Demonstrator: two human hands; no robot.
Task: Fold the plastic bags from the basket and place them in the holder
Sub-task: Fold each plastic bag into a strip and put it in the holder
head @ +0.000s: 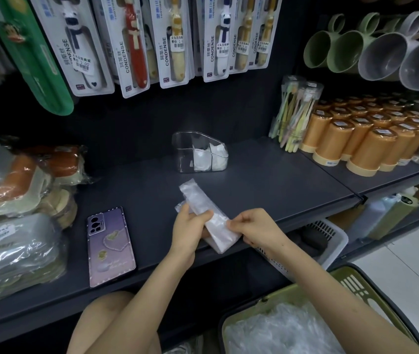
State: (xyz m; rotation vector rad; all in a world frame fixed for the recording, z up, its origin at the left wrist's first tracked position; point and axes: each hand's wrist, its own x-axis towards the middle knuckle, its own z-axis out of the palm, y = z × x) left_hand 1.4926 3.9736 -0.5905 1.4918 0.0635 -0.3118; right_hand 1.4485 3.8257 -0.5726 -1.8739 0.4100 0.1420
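A clear plastic bag (198,200), folded into a long narrow strip, lies slantwise on the dark shelf (267,180). My left hand (189,226) holds its near part, thumb on top. My right hand (254,227) pinches the strip's near right edge. Behind the strip stands the clear holder (199,152) with folded white bags in its right compartments. The green basket (351,279) at the lower right holds a heap of loose clear bags (287,330).
A purple phone (110,245) lies on the shelf to the left. Wrapped packages (17,226) crowd the left end. Orange cups (364,141) and a toothbrush pack (296,111) stand at the right. Carded toothbrushes (137,39) hang above. A white basket (318,241) sits below the shelf.
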